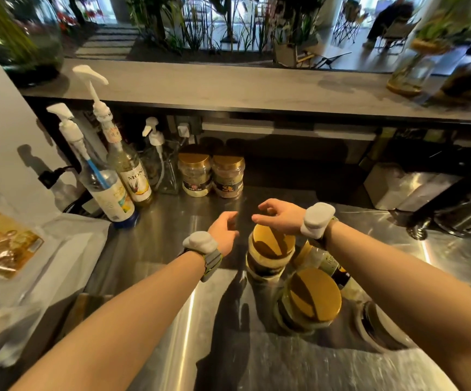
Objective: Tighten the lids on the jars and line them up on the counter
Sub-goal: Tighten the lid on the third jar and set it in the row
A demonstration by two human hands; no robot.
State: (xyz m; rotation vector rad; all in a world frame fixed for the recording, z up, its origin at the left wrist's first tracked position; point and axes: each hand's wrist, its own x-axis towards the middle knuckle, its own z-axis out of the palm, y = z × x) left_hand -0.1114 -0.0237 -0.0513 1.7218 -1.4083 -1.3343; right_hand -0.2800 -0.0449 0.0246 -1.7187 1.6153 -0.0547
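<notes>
Two gold-lidded jars stand side by side at the back of the steel counter (172,320): the left back jar (195,174) and the right back jar (228,176). Closer to me, one gold-lidded jar (271,251) stands under my right hand, and a second near jar (310,303) stands in front of it. A third jar (331,266) is partly hidden behind my right forearm. My left hand (223,230) hovers left of the near jars, fingers loosely curled, holding nothing. My right hand (281,214) hovers just above the near jar's lid with relaxed fingers.
Three syrup pump bottles (128,170) stand at the back left. A plastic bag of goods (0,244) lies at the far left. A dark machine (460,198) sits at the right, and a round dish (375,328) lies by my right forearm. A raised shelf (228,86) runs behind.
</notes>
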